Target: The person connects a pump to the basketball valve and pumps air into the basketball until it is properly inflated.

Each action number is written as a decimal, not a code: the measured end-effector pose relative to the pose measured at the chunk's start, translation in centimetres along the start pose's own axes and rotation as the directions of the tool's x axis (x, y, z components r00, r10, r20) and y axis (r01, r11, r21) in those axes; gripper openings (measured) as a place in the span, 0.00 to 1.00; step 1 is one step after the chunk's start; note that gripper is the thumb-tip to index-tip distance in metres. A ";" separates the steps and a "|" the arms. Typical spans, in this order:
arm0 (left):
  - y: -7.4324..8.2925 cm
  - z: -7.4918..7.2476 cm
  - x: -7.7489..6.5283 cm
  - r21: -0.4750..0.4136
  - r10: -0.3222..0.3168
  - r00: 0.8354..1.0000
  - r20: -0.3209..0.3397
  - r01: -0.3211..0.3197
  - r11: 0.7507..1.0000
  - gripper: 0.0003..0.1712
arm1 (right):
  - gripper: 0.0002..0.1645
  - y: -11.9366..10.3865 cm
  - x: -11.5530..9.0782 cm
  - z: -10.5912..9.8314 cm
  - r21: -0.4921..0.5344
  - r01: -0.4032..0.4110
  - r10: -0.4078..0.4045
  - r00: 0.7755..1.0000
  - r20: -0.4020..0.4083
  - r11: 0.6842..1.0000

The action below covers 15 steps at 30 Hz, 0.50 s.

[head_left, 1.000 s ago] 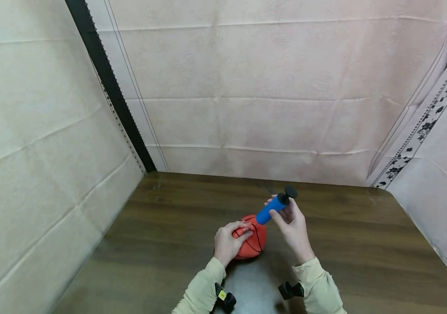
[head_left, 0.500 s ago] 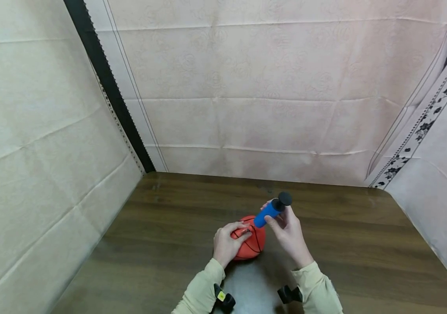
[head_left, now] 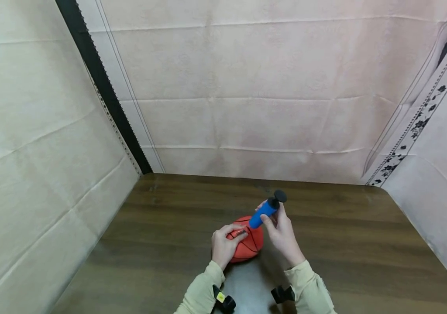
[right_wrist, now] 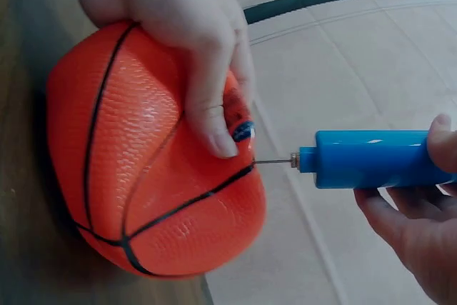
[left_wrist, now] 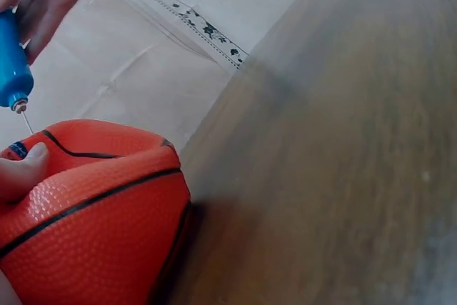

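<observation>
A soft, partly caved-in orange basketball [head_left: 252,246] with black lines rests on the table. My left hand [head_left: 222,244] grips its upper left side, the thumb [right_wrist: 213,123] pressing into the skin beside a small dark blue printed mark [right_wrist: 244,131]. In my right hand [head_left: 283,237] is a blue hand pump [head_left: 263,214] with a black handle [head_left: 280,196], tilted down toward the ball. A thin metal needle [right_wrist: 274,161] sticks out of the pump's end. Its tip meets the ball's surface near the left thumb; whether it has gone in, I cannot tell.
The brown wood-grain table [head_left: 160,244] stretches out on both sides of the hands. Pale cloth walls [head_left: 227,87] enclose it at the back, left and right. A small camera is strapped to each wrist, over light sleeves [head_left: 201,288].
The right hand has brought the pump left and slightly down, closer to the ball. The left hand keeps its hold on the ball. The whole head view has shifted a little.
</observation>
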<state>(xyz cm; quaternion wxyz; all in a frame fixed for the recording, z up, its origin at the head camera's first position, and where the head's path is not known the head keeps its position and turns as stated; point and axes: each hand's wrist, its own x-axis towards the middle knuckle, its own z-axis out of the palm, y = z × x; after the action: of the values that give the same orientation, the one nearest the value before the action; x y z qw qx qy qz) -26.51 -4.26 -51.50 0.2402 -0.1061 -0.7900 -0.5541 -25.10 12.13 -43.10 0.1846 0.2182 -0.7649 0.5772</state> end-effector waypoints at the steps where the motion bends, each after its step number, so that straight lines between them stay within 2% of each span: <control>1: -0.1 0.0 0.0 -0.005 0.000 1.000 -0.007 0.000 1.000 0.09 | 0.23 0.2 0.0 0.2 0.006 0.004 -0.004 1.000 -0.002 1.000; 5: -0.3 0.1 -0.2 -0.001 0.026 0.999 -0.022 -0.026 1.000 0.08 | 0.23 0.7 0.1 0.8 0.022 -0.011 0.011 1.000 -0.002 1.000; 8: -0.6 0.3 -0.5 0.002 0.043 0.998 -0.039 -0.043 0.999 0.08 | 0.21 1.1 -0.3 0.9 0.059 -0.056 0.058 0.998 -0.037 0.997; 12: -0.7 0.3 -0.7 -0.015 0.026 0.997 -0.066 -0.027 1.000 0.08 | 0.19 1.7 -1.1 1.2 0.097 -0.074 0.080 0.995 -0.066 0.993; 15: -0.6 0.3 -0.7 -0.029 -0.016 0.996 -0.087 0.013 0.999 0.08 | 0.20 2.1 -1.5 1.6 0.112 -0.063 0.072 0.994 -0.079 0.992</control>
<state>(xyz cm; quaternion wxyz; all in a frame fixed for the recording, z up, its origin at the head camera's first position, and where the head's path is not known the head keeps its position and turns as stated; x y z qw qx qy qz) -26.24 -4.11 -52.40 0.2690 -0.0795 -0.7715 -0.5711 -25.07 11.29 -46.02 0.1841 0.1778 -0.7310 0.6326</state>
